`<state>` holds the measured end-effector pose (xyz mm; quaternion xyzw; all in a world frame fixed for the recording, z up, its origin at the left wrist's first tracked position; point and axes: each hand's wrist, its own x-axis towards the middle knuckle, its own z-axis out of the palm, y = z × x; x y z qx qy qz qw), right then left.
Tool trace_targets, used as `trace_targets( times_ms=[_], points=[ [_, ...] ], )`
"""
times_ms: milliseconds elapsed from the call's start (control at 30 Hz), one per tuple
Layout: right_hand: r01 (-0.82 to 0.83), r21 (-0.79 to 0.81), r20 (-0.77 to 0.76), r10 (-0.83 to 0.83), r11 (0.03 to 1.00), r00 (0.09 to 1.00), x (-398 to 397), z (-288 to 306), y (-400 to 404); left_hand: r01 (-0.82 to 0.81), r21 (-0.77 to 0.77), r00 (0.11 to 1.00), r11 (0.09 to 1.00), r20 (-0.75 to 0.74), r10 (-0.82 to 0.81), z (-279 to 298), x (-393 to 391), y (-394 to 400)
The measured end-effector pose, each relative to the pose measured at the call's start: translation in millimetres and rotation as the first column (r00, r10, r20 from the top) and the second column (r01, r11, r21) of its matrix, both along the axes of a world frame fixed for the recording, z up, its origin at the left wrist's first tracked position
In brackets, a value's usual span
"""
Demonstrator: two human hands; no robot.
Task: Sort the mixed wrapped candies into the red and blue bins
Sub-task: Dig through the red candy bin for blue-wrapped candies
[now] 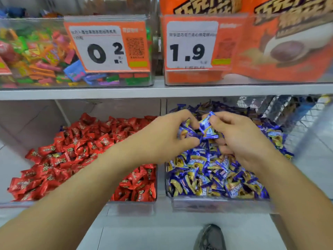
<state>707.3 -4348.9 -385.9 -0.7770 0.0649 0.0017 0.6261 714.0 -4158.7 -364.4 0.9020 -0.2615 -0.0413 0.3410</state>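
A: Start at the far left. What is on the upper shelf?

B: A clear bin of mixed candies point(36, 56) in green, orange, pink and blue wrappers, with an orange price tag point(106, 46) on its front reading 0.2. To its right, a second price tag point(191, 45) reads 1.9, and beside that stands an orange snack box point(281, 49), blurred.

A: And below the shelf board point(162, 91)?

B: On the left, the red bin point(133, 204), a clear tray heaped with red wrapped candies point(75, 148). Just beside it on the right, the blue bin point(216, 204), heaped with blue and gold wrapped candies point(207, 174).

A: Where are the hands?

B: Both are over the blue bin. The left forearm crosses above the front right corner of the red bin, and the left hand point(162, 136) sits at the left side of the blue pile, fingers curled, thumb and forefinger bent toward each other among the wrappers. I cannot tell whether it actually grips one.

A: The right one?

B: The right hand point(239, 136) pinches a single blue candy point(207, 127) between thumb and fingertips, lifted just above the pile, close to the left hand's fingertips. The lower fingers curl down into the heap.

A: Anything further right?

B: A wire mesh basket point(292, 112) behind the blue bin. On the floor below, a grey shoe point(210, 238).
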Motion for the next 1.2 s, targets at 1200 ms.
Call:
trace_targets(
  times_ms=[1200],
  points=[
    [-0.431,-0.896,-0.059,0.931,0.109,0.359,98,-29,334,-0.671,0.519,0.690,0.530,0.176,0.702,-64,-83,226]
  ],
)
